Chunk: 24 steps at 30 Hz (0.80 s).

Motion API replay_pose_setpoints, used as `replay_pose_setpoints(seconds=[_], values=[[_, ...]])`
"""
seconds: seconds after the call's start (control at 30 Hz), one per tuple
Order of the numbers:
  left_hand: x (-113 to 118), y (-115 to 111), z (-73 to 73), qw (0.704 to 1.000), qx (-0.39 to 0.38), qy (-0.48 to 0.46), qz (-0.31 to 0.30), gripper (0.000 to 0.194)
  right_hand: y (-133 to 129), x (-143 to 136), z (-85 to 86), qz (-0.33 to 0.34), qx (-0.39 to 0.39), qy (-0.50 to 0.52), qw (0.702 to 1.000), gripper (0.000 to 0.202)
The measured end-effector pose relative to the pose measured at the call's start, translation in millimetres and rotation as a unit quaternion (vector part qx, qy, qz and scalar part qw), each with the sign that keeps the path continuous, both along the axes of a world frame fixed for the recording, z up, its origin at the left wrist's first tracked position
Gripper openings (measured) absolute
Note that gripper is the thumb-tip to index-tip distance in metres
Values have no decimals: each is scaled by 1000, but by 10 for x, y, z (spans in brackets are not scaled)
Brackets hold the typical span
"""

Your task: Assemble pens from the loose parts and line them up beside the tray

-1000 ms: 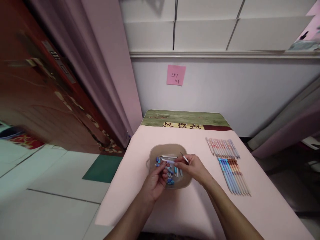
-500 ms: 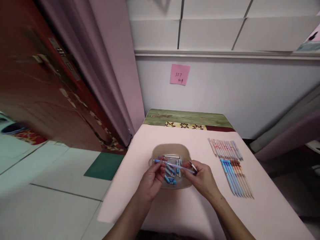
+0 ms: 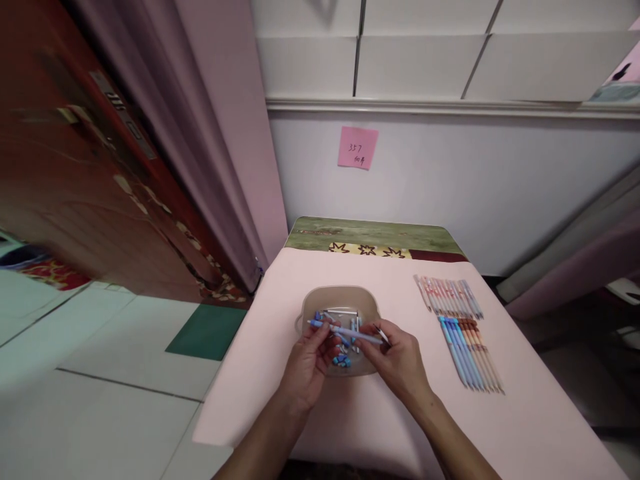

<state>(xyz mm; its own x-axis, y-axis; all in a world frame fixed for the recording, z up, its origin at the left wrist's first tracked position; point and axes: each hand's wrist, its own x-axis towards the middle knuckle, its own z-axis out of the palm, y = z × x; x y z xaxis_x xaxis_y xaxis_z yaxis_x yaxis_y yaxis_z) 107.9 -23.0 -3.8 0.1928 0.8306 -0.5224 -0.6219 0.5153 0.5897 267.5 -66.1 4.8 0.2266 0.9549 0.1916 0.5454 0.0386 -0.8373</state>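
Above a beige plastic basin I hold a light-blue pen barrel, its blue tip pointing left. My left hand pinches the barrel near that tip. At the other end the fingers of my right hand close on it. A thin white piece with a dark end, perhaps a refill, also sticks up from my right hand. Inside the basin lie blue pen parts and a white refill; my hands hide some of them.
On the right of the pink-covered table lie a row of pale patterned pens and a row of blue and brown pens. A pink note is stuck to the wall behind. A reddish door stands at left.
My left hand has turned slightly and shifted along the barrel. The barrel stays between both hands over the basin; the whole view has moved a little.
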Motion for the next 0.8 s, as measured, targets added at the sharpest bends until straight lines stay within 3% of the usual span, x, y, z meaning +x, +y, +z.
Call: replay_pose_setpoints(seconds=[0.43,0.8], values=[[34,-14,50,999,19,34,-1,11,-64,-44,-62,-7,98,-40,994,12],[70,-28,44,999,28,36,11,12,-50,-66,-122,-26,102,-111,988,23]])
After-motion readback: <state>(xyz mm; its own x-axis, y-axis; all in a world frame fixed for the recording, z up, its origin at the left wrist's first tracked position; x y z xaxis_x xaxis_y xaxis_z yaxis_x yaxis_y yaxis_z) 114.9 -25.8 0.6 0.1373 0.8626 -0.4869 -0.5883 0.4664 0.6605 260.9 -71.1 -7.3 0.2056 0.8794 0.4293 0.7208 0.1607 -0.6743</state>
